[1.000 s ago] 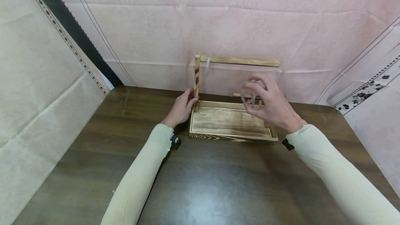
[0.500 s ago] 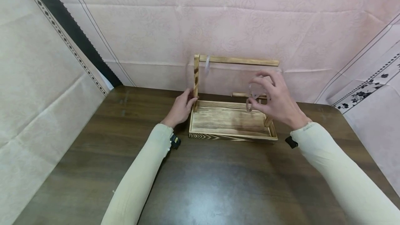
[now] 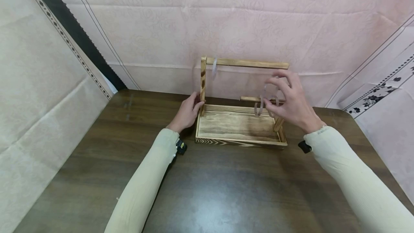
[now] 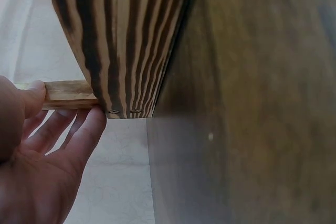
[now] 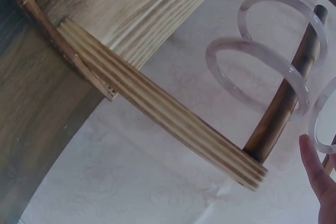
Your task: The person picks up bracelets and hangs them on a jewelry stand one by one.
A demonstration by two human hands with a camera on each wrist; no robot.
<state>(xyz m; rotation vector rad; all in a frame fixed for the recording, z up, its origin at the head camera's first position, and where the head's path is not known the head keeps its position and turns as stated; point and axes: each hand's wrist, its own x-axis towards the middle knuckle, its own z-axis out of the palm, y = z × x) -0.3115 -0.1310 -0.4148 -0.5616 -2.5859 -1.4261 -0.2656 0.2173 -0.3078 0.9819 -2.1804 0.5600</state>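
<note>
A wooden jewellery rack stands on the table, with a shallow tray base (image 3: 233,127), a tall left post (image 3: 203,82) and a long upper bar (image 3: 249,63). My left hand (image 3: 187,112) grips the foot of that post between thumb and fingers. One pale translucent bangle (image 3: 215,68) hangs near the left end of the upper bar. On the lower rod (image 5: 283,111) hang two more bangles (image 5: 257,51). Beside them my right hand (image 3: 288,100) pinches another bangle (image 5: 315,121), only part of it showing at the right wrist view's edge.
The dark wooden table (image 3: 207,190) spreads out in front of the rack. A pale patterned cloth (image 3: 161,28) hangs behind it. The short right post (image 5: 163,103) carries the lower rod, whose free end points left in the head view.
My right hand has moved slightly to the right and its bangle has turned to be seen more edge-on. More of the bangles on the lower rod shows. My left hand keeps still.
</note>
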